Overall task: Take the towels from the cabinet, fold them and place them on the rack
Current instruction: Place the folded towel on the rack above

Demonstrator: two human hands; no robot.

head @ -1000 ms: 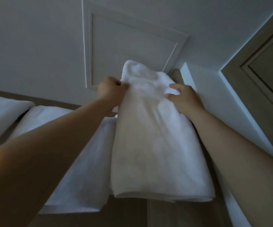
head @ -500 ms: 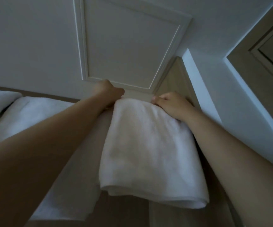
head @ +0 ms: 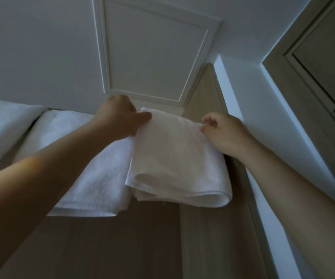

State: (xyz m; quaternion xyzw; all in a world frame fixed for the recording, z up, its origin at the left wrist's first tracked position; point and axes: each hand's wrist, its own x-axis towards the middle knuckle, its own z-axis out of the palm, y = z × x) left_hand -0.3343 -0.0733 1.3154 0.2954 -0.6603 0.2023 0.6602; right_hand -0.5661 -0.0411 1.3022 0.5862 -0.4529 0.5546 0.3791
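A folded towel [head: 178, 158] is shown draped high against a wood-toned surface [head: 206, 238], touching a second towel [head: 94, 168] on its left, with its folded end hanging down. Its upper left corner is gripped by the left hand [head: 118, 119], the thumb laid over the cloth. The right hand [head: 222, 133] is held at the upper right edge with fingers curled; whether the cloth is pinched cannot be told.
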